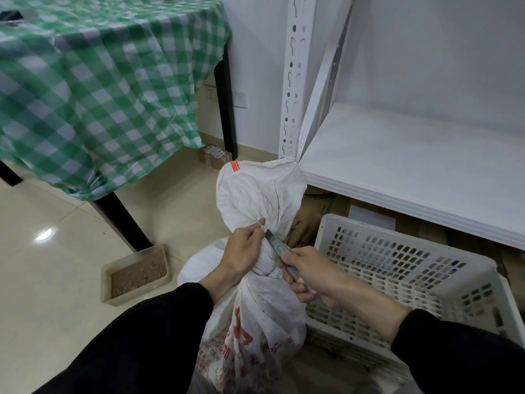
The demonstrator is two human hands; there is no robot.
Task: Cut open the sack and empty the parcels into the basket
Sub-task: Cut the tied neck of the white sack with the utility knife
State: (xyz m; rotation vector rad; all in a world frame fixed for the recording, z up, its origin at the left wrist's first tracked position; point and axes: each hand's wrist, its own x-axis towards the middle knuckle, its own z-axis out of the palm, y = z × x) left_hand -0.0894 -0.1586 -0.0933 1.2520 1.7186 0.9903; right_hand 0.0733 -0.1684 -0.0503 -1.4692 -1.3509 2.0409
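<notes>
A white woven sack (255,317) with red print stands in front of me, its neck tied tight and its loose top (255,191) flaring above the tie. My left hand (241,251) grips the gathered neck from the left. My right hand (309,274) holds a utility knife (277,247), whose blade touches the neck just right of my left fingers. A white perforated plastic basket (403,268) stands right of the sack. No parcels are visible.
A white metal shelf unit (397,155) rises behind the basket, with cardboard boxes (326,211) under it. A table with a green checked cloth (93,89) stands at left. A small tray of brown pellets (136,275) lies on the tiled floor.
</notes>
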